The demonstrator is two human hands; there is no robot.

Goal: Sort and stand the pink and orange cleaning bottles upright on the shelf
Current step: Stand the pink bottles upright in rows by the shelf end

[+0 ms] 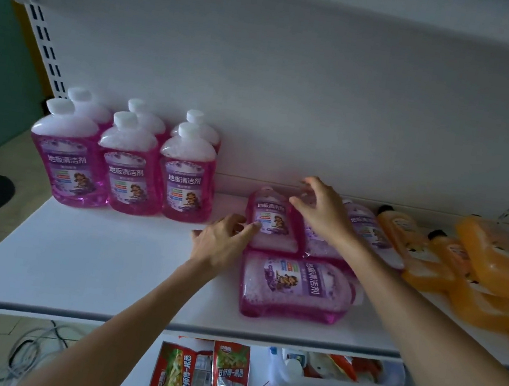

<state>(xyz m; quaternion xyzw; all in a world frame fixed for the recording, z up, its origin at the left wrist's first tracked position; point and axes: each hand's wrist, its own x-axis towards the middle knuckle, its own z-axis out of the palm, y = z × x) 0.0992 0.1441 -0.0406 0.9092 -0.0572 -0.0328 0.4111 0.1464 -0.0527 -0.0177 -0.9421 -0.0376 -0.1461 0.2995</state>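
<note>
1. Both of my forearms reach up from the bottom edge over the white shelf board [106, 263]. The pink bottles lying flat are right of its middle.
2. Six pink cleaning bottles with white caps [126, 168] stand upright in two rows at the back left, so the pink group is partly done.
3. My left hand [223, 241] is at the leftmost lying pink bottle [270, 219]. Its long axis runs away from me, cap end toward the back wall and base toward my palm.
4. The fingers [250, 227] of that hand are spread wide. Their tips touch the bottle's near left edge and do not wrap round it.
5. My right hand [323, 209] arches over the neck end of the middle lying pink bottle [314, 244], which lies parallel and just beside the first. These fingers are loosely spread and hold nothing. I cannot tell if they touch the plastic.
6. A crosswise pink bottle [292, 286] lies in front of those two with its cap pointing right, close under my right forearm.
7. Another pink bottle [368, 231] lies beyond my right wrist. The heap of orange bottles [465, 265] lies flat further right, untouched.
8. I judge the next move to be one for both hands: the right takes the neck, the left steadies the base, and the leftmost bottle tips up toward the standing rows.
</note>
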